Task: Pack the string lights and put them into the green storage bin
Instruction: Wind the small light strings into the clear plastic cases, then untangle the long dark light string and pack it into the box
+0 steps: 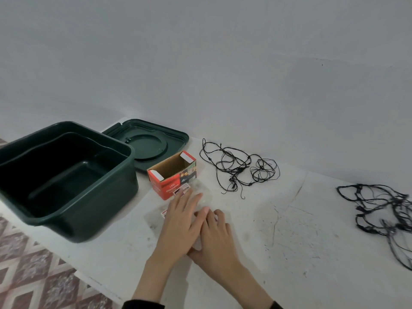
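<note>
Left grip [180, 217] and right grip [217, 237] lie flat, holding nothing, smoothing a clear plastic sleeve [153, 219] on the bench [289, 230], probably for packing. String lights [239, 169] wait tangled nearby, green storage bin [100, 219] open.

Left sleeve [141, 305] and right sleeve [276, 305] black, cuffs at wrists

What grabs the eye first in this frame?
The big dark green storage bin stands open at the left end of the table, its lid flat behind it. A black string-light tangle lies loose mid-table, a second tangle at the right edge. Near the front, the left hand and right hand rest together beside an open red box.
</note>
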Demonstrator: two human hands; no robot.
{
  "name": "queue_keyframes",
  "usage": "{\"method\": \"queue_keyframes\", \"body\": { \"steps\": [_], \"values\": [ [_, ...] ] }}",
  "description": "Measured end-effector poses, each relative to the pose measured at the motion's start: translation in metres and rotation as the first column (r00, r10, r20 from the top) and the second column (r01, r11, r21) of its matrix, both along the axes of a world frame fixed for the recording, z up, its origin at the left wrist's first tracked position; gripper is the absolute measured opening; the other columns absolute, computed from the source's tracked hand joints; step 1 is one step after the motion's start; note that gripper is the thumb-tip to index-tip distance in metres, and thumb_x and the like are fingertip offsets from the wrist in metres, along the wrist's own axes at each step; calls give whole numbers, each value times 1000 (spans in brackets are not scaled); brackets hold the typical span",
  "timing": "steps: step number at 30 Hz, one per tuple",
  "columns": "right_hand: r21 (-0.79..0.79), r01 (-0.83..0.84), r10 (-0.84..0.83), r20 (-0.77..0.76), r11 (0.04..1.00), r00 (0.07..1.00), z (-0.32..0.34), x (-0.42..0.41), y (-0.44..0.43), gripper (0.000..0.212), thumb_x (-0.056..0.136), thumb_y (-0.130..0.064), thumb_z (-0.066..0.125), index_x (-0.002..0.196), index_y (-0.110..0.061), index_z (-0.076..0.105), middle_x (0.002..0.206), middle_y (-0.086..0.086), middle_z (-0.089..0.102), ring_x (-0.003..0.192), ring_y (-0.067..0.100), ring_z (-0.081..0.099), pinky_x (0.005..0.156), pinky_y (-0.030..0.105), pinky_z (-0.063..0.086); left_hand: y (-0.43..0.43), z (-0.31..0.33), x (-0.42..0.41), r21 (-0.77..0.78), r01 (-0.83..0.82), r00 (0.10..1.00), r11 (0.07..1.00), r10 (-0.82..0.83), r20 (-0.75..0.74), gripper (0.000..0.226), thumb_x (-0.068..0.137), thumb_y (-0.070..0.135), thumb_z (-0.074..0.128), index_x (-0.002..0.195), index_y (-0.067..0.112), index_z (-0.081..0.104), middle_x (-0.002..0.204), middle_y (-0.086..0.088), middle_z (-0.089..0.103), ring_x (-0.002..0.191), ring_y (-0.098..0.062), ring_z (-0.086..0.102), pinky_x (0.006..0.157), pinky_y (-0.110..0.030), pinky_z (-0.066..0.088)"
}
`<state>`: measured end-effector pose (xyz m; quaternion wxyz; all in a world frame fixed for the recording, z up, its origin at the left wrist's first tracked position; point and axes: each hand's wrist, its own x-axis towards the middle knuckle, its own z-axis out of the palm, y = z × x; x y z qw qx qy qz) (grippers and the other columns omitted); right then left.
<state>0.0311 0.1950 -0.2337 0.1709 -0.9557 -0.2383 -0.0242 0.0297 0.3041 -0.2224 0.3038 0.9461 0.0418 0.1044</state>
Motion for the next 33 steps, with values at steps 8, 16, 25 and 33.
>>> {"method": "queue_keyframes", "body": {
  "steps": [8, 16, 25, 33],
  "values": [
    [308, -105, 170, -192, 945, 966, 6, 26, -28, 62, 66, -59, 48, 116, -23, 58, 128, -13, 50, 118, 12, 36, 95, 29, 28, 5, -23, 6, 126, 23, 988, 992, -3, -156, 99, 64, 72, -33, 145, 39, 14, 157, 12, 8, 135, 4, -16, 109, -26, -22],
    [-8, 157, -155, -214, 988, 964, 7, 138, -66, 62, 90, -41, 53, 146, -34, 26, 153, 8, 22, 138, 29, 18, 109, 45, 21, 3, -10, 8, 170, 47, 964, 984, 0, -265, 105, 58, 77, -29, 148, 37, 8, 158, 12, -1, 133, 3, -18, 111, -35, -20],
    [17, 212, -213, 82, 977, 974, -9, 112, -86, 24, 92, -10, 43, 99, -18, 64, 105, -1, 61, 109, 21, 47, 85, 32, 32, -7, 20, 7, 97, 97, 967, 990, -71, -244, 48, 97, 49, 21, 142, 35, 29, 157, 9, 12, 145, -11, -3, 116, -33, -3],
    [503, 281, -172, -252, 817, 952, 87, 77, -135, 26, 79, 2, 58, 75, -22, 68, 68, 0, 63, 53, 3, 54, 57, 17, 41, -49, 64, 26, 50, 380, 925, 924, -381, 5, 53, 94, 41, 48, 142, 31, 30, 149, 8, 32, 139, -9, 22, 100, -10, 12]
  ]
}}
